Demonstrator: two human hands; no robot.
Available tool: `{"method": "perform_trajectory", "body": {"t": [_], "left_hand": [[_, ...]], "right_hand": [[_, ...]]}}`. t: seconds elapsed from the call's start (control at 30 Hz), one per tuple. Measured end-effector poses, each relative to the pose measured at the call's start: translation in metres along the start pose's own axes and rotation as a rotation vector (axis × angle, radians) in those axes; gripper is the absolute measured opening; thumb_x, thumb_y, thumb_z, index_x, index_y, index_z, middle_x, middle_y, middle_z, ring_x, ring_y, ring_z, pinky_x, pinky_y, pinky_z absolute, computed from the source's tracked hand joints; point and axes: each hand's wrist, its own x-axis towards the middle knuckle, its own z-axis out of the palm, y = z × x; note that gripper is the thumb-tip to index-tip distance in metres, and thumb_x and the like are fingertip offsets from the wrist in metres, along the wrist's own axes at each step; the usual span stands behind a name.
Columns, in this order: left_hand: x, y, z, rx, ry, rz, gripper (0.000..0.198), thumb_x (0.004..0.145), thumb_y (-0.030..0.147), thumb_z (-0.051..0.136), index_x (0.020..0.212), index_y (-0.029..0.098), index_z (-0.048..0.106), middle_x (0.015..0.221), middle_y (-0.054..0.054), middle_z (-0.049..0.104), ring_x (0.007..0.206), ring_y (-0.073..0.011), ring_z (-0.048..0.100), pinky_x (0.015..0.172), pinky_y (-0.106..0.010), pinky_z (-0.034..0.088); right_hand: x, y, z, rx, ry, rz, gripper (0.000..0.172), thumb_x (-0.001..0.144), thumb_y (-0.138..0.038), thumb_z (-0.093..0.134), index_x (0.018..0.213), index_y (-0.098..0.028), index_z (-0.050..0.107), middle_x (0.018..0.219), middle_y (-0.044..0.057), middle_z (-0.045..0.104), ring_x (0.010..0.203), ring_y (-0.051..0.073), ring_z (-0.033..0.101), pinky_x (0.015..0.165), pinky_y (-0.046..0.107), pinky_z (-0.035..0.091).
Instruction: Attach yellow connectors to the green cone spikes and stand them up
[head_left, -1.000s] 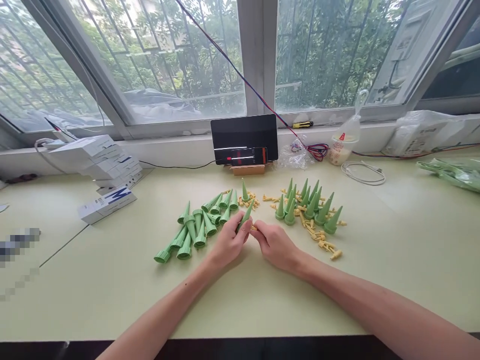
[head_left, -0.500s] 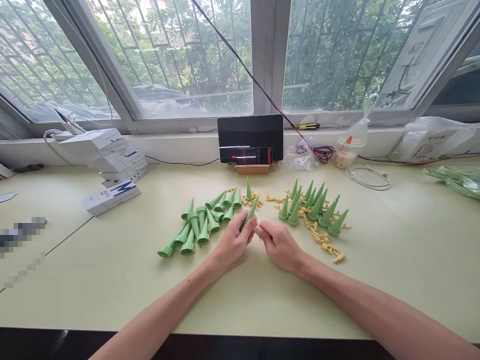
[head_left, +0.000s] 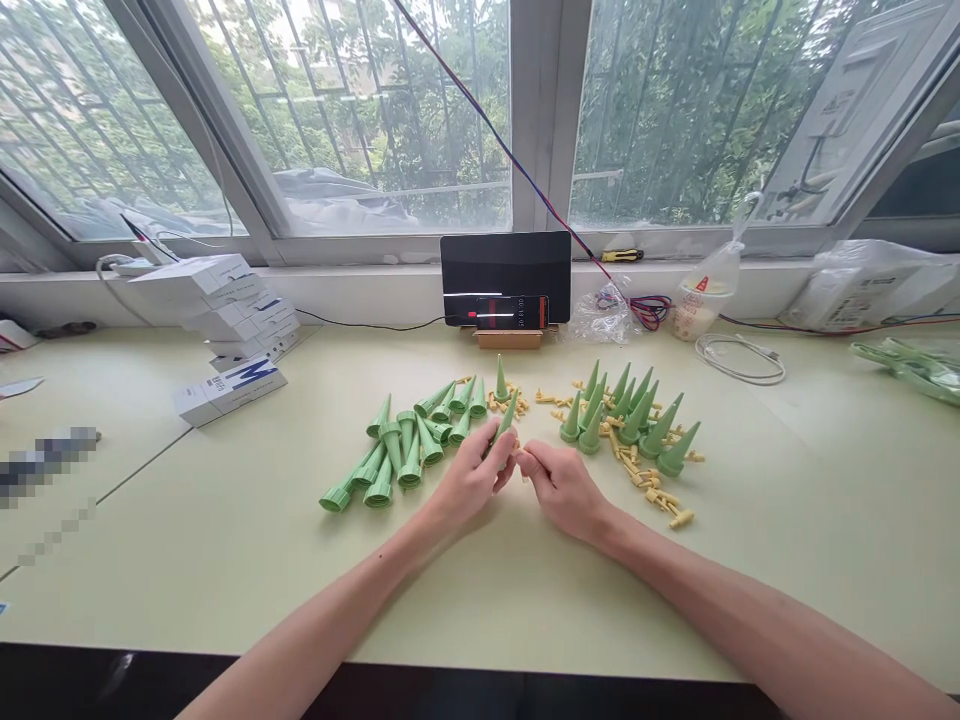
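My left hand point(head_left: 471, 480) is closed round a green cone point(head_left: 504, 422) whose tip points up and away. My right hand point(head_left: 561, 488) meets it at the cone's base, its fingers pinched on a small yellow piece that I can barely see. A heap of green cones point(head_left: 401, 450) lies flat just left of my hands. To the right, several green cones point(head_left: 630, 420) stand upright among scattered small yellow pieces point(head_left: 652, 488).
A black tablet point(head_left: 505, 275) with a phone point(head_left: 511, 312) leans at the window sill behind. White boxes point(head_left: 225, 310) are stacked at the left. A white cable point(head_left: 739, 358), a bagged cup point(head_left: 701, 300) and plastic bags point(head_left: 862, 285) lie at the right.
My hands have stayed together at the cone's base and closed in slightly. The view has shifted a little.
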Motion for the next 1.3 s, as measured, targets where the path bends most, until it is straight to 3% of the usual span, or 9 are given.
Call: {"method": "perform_trajectory", "body": {"t": [0.27,0.53,1.3], "left_hand": [[0.003,0.002,-0.007,-0.474,-0.054,-0.188,0.034,0.092,0.05,0.051,0.092,0.017,0.059,0.078,-0.001,0.05,0.062,-0.0108,0.049,0.047,-0.021,0.04],[0.004,0.0,-0.012,-0.746,-0.075,-0.285,0.027,0.093,0.042,0.054,0.101,0.017,0.06,0.077,-0.001,0.048,0.063,-0.0113,0.05,0.044,-0.02,0.04],[0.003,0.001,-0.013,-0.81,-0.06,-0.298,0.021,0.092,0.034,0.055,0.102,0.018,0.062,0.077,-0.001,0.046,0.063,-0.0107,0.047,0.045,-0.02,0.04]], "right_hand": [[0.0,-0.007,-0.003,0.101,0.027,-0.048,0.045,0.101,-0.046,0.036,0.068,-0.019,0.051,0.055,-0.004,0.041,0.049,0.01,0.032,0.049,0.023,0.029],[0.0,-0.004,-0.002,0.119,0.035,-0.063,0.053,0.102,-0.048,0.029,0.069,-0.019,0.057,0.049,-0.004,0.04,0.047,0.011,0.037,0.051,0.024,0.033],[0.0,-0.002,-0.001,0.138,0.064,0.024,0.055,0.101,-0.054,0.029,0.068,-0.018,0.056,0.049,-0.004,0.039,0.046,0.01,0.037,0.049,0.024,0.032]]}}
